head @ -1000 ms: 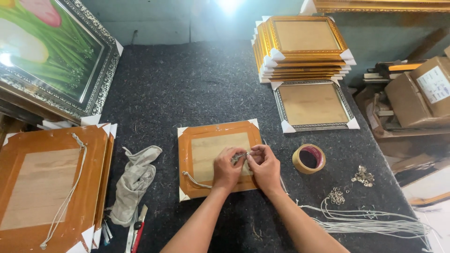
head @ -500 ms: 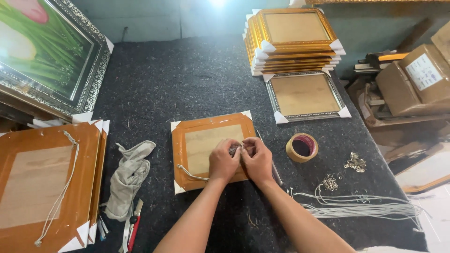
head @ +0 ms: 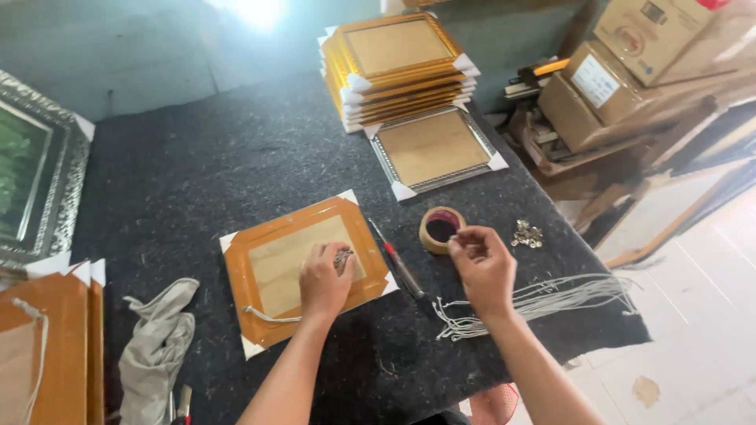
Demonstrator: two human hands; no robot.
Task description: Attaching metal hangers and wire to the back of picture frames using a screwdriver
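Your left hand (head: 324, 279) is resting on the frame (head: 303, 271), fingers curled shut on a small metal hanger (head: 343, 257); the frame is lying face down on the dark mat (head: 205, 181), a cord (head: 268, 317) trailing from its lower edge. Left of it, a grey glove (head: 153, 350) is lying crumpled. A screwdriver (head: 400, 266) is sitting just beside the frame. Your right hand (head: 482, 267) is hovering near the tape roll (head: 439, 229), fingertips pinched together; what they hold, you cannot tell. Cords (head: 543, 297) are lying bundled beneath it.
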